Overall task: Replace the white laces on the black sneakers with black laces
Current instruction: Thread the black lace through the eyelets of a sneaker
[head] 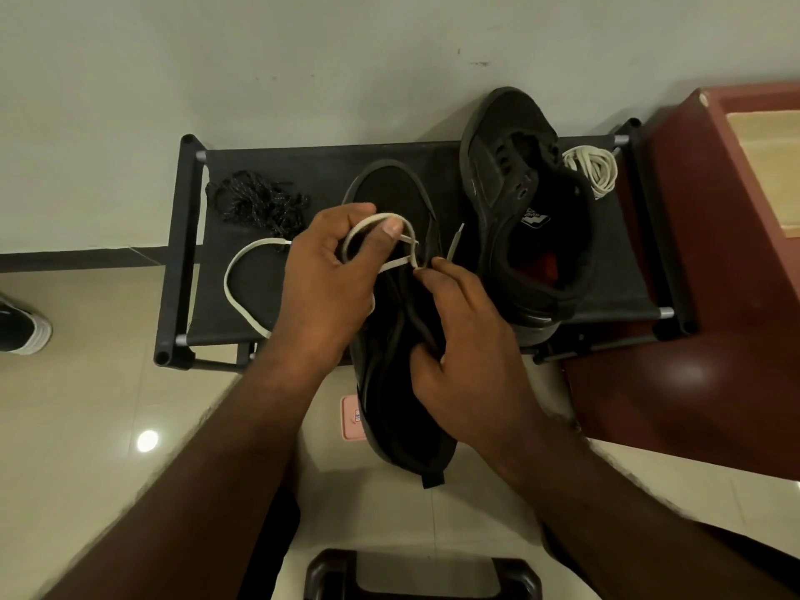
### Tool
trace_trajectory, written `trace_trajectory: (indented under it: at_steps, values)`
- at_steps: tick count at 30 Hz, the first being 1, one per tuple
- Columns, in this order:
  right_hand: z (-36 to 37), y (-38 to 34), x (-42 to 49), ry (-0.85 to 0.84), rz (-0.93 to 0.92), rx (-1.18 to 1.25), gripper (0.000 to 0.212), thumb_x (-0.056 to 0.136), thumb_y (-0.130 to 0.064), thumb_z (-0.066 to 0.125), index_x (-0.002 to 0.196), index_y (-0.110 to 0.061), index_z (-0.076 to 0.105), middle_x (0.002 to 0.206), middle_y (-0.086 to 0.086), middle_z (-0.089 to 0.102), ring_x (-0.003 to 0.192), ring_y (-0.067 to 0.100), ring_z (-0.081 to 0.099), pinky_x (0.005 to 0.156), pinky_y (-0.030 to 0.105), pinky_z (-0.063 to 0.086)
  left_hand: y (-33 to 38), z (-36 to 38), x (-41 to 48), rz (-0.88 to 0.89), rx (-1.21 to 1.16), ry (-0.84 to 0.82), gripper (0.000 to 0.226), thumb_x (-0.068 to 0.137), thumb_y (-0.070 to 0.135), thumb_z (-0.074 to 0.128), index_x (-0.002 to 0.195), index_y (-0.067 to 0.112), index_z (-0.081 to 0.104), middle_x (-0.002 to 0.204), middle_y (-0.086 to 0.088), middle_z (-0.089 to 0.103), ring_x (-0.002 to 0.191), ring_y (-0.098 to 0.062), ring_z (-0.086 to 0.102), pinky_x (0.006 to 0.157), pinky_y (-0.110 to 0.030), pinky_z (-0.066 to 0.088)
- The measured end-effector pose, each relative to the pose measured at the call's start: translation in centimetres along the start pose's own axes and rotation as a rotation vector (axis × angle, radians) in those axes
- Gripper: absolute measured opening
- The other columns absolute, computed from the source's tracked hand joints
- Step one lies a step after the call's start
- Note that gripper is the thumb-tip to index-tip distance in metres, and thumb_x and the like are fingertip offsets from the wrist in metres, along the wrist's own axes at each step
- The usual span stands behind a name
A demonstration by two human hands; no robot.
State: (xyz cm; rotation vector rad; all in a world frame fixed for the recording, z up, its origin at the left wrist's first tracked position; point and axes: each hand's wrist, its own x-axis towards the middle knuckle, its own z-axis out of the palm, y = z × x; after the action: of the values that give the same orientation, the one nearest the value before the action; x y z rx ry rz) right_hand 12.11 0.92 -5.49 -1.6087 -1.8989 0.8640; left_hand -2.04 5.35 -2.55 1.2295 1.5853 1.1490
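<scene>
A black sneaker (391, 374) lies lengthwise over the front edge of a black fabric rack (329, 158), toe pointing away. My left hand (329, 270) grips a loop of its white lace (242, 262), which trails off to the left across the rack. My right hand (459, 339) holds the sneaker's upper and pinches the lace near the eyelets. The second black sneaker (532, 201) lies on its side at the right, with no lace in it. A bundled white lace (595, 168) sits behind it. A tangle of black laces (259, 203) rests at the rack's back left.
A dark red cabinet (710, 296) stands right of the rack. A pale wall rises behind. A black-and-white shoe (21, 331) is on the tiled floor at far left. A pink object (350, 417) lies under the sneaker, and a black frame (424, 573) sits near me.
</scene>
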Motion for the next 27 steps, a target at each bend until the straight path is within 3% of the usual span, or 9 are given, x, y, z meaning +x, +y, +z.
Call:
trace_trajectory:
  at_steps: [3, 7, 10, 12, 14, 16, 19, 23, 27]
  values:
    - [-0.1, -0.1, 0.0, -0.002, 0.011, 0.001, 0.064, 0.08, -0.025, 0.051, 0.143, -0.014, 0.049, 0.152, 0.002, 0.041, 0.14, 0.017, 0.042, 0.116, 0.037, 0.038, 0.4, -0.4, 0.2, -0.189, -0.33, 0.093, 0.01, 0.098, 0.023, 0.058, 0.094, 0.018, 0.065, 0.095, -0.004, 0.073, 0.09, -0.019, 0.069, 0.083, -0.037, 0.054]
    - [-0.1, -0.2, 0.0, -0.004, 0.012, 0.005, 0.063, 0.08, -0.025, 0.053, 0.143, -0.016, 0.05, 0.152, 0.0, 0.041, 0.14, 0.016, 0.041, 0.117, 0.033, 0.035, -0.1, -3.0, 1.5, -0.54, -0.901, 0.23, 0.024, 0.1, 0.026, 0.047, 0.079, 0.019, 0.055, 0.106, 0.001, 0.075, 0.1, -0.015, 0.072, 0.089, -0.037, 0.049]
    - [-0.1, -0.2, 0.0, -0.016, 0.001, 0.007, 0.064, 0.08, -0.025, 0.052, 0.143, -0.015, 0.05, 0.152, 0.0, 0.041, 0.141, 0.016, 0.04, 0.118, 0.033, 0.035, -0.3, -3.9, 1.6, -0.599, -1.063, 0.312, 0.024, 0.098, 0.025, 0.048, 0.076, 0.018, 0.055, 0.097, -0.002, 0.076, 0.091, -0.018, 0.074, 0.085, -0.038, 0.053]
    - [-0.1, -0.2, 0.1, -0.014, 0.004, 0.012, 0.064, 0.08, -0.025, 0.052, 0.143, -0.015, 0.05, 0.152, 0.0, 0.041, 0.141, 0.015, 0.04, 0.118, 0.034, 0.036, -0.2, -3.7, 1.6, -0.571, -0.937, 0.317, 0.026, 0.097, 0.03, 0.049, 0.074, 0.018, 0.055, 0.086, -0.002, 0.074, 0.088, -0.017, 0.073, 0.08, -0.036, 0.054]
    - [-0.1, -0.1, 0.1, -0.011, -0.001, 0.011, 0.063, 0.08, -0.024, 0.052, 0.142, -0.015, 0.05, 0.152, 0.0, 0.041, 0.14, 0.015, 0.04, 0.117, 0.036, 0.037, -0.5, -3.3, 1.4, -0.496, -0.501, 0.342, 0.026, 0.097, 0.034, 0.05, 0.076, 0.02, 0.057, 0.084, -0.001, 0.071, 0.089, -0.015, 0.071, 0.081, -0.035, 0.056]
    - [-0.1, 0.0, 0.1, -0.015, -0.006, 0.006, 0.064, 0.08, -0.024, 0.052, 0.143, -0.016, 0.049, 0.152, 0.0, 0.04, 0.14, 0.015, 0.04, 0.116, 0.038, 0.038, -0.9, -3.0, 1.2, -0.281, -0.042, 0.427, 0.008, 0.097, 0.027, 0.055, 0.095, 0.02, 0.06, 0.097, 0.002, 0.066, 0.094, -0.009, 0.064, 0.089, -0.035, 0.055]
    - [-0.1, 0.2, 0.1, -0.009, -0.01, 0.003, 0.064, 0.08, -0.024, 0.051, 0.143, -0.016, 0.049, 0.152, 0.0, 0.04, 0.14, 0.015, 0.041, 0.115, 0.038, 0.039, -1.2, -2.4, 0.7, 0.168, 0.35, 0.351, 0.026, 0.093, 0.024, 0.06, 0.119, 0.021, 0.058, 0.118, 0.001, 0.056, 0.111, -0.01, 0.054, 0.094, -0.028, 0.048]
    - [0.0, 0.3, 0.1, 0.007, -0.037, 0.016, 0.062, 0.082, -0.028, 0.045, 0.142, -0.015, 0.049, 0.15, 0.002, 0.042, 0.138, 0.017, 0.044, 0.112, 0.039, 0.042, -2.0, -0.9, 0.3, 0.323, 0.607, -0.026, 0.022, 0.088, 0.028, 0.066, 0.107, 0.017, 0.071, 0.13, -0.005, 0.055, 0.124, -0.018, 0.046, 0.1, -0.03, 0.038]
    - [0.0, 0.3, 0.3, -0.002, -0.028, 0.03, 0.062, 0.082, -0.029, 0.045, 0.142, -0.016, 0.048, 0.15, 0.001, 0.042, 0.137, 0.016, 0.044, 0.111, 0.039, 0.043, -2.4, -0.4, 0.3, 0.316, 0.659, -0.052, 0.013, 0.089, 0.021, 0.069, 0.098, 0.011, 0.072, 0.13, -0.008, 0.056, 0.126, -0.023, 0.045, 0.101, -0.029, 0.033]
